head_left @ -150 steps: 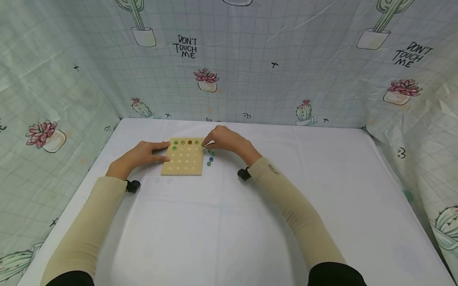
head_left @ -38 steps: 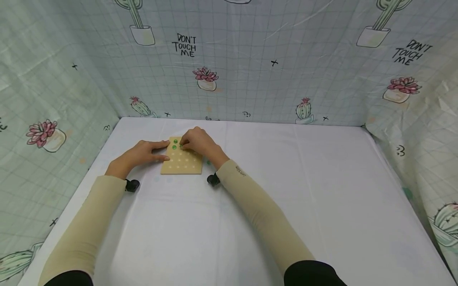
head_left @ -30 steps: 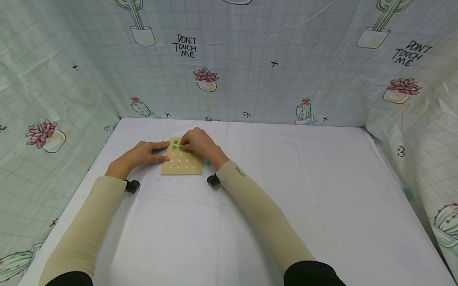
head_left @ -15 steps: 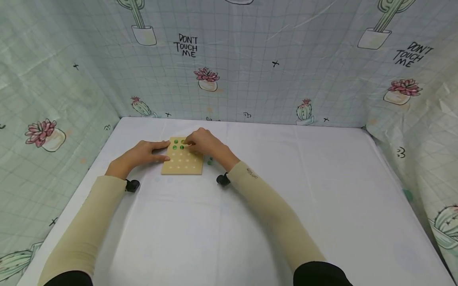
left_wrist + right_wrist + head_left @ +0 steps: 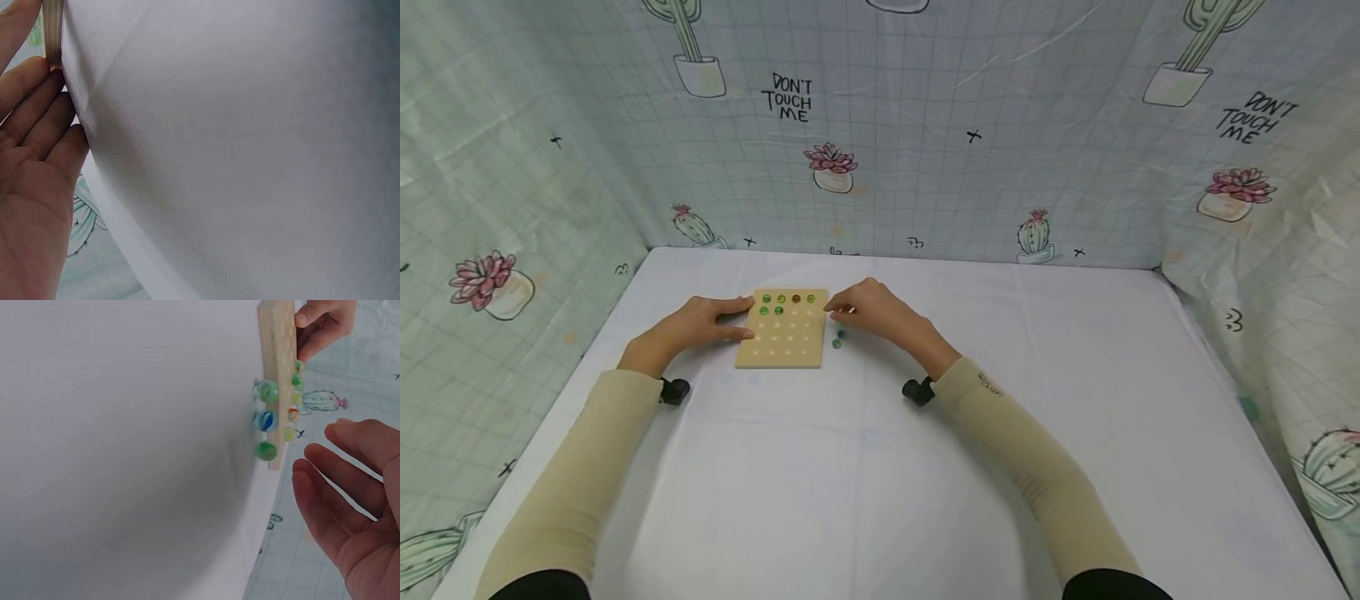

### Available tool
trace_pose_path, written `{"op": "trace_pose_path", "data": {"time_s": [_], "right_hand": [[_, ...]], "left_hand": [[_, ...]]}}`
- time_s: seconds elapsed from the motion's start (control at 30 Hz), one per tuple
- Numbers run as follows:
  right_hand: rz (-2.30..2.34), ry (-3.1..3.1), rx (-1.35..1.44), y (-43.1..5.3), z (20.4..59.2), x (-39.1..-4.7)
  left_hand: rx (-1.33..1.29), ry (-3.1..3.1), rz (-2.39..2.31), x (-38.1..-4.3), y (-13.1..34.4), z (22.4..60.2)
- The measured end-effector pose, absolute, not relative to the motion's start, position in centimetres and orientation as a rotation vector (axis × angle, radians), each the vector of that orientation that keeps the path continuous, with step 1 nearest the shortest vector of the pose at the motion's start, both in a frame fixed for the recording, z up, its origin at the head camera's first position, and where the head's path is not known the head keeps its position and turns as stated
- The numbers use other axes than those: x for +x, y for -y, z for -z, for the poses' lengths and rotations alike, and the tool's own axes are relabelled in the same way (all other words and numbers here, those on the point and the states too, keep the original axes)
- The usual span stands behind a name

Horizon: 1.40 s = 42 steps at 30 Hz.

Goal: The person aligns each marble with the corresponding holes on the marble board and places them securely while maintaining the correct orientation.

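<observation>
A pale wooden board (image 5: pixel 778 350) with rows of small hollows lies at the back left of the table. Green marbles (image 5: pixel 766 298) and one brownish-red marble (image 5: pixel 796 298) fill part of its far row; a green pair (image 5: pixel 778 311) sits in the second row. My left hand (image 5: pixel 688 327) steadies the board's left edge, thumb and fingers extended against it. Beside the right edge hovers my right hand (image 5: pixel 880 312), fingers loosely bent, with nothing between thumb and fingertips in the right wrist view. Near it, a blue marble (image 5: pixel 265 420) lies between two green marbles (image 5: pixel 267 450).
A white cloth (image 5: pixel 865 467) covers the table. Behind and at the sides hangs a grid-patterned curtain (image 5: pixel 925 183) printed with cacti. A dark wrist camera (image 5: pixel 917 392) sits on the right wrist, and another wrist camera (image 5: pixel 674 392) on the left.
My right hand has moved from over the board back to its right side. Compared with five seconds ago, a second green marble sits in the second row. The left hand stays put.
</observation>
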State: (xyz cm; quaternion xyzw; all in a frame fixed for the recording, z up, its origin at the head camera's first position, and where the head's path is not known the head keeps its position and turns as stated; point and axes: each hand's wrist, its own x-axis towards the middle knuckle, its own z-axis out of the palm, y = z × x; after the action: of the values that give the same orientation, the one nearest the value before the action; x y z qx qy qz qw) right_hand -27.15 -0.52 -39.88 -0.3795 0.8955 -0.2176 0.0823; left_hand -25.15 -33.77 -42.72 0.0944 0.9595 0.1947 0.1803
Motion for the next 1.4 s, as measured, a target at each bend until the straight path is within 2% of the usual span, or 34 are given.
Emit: {"op": "trace_pose_path", "data": {"time_s": [0.27, 0.6, 1.4], "right_hand": [[0.692, -2.575, -1.197, -1.3, 41.0, -27.0], [0.630, -2.516, -1.332, -1.5, 42.7, -28.2], [0.466, -2.525, -1.415, 0.0, 42.7, -30.0]], "left_hand": [[0.274, -2.723, -0.549, -25.3, 34.1, 42.8], [0.255, -2.716, -0.557, -25.0, 34.1, 42.9], [0.260, -2.720, -0.576, -25.3, 33.9, 43.1]]}}
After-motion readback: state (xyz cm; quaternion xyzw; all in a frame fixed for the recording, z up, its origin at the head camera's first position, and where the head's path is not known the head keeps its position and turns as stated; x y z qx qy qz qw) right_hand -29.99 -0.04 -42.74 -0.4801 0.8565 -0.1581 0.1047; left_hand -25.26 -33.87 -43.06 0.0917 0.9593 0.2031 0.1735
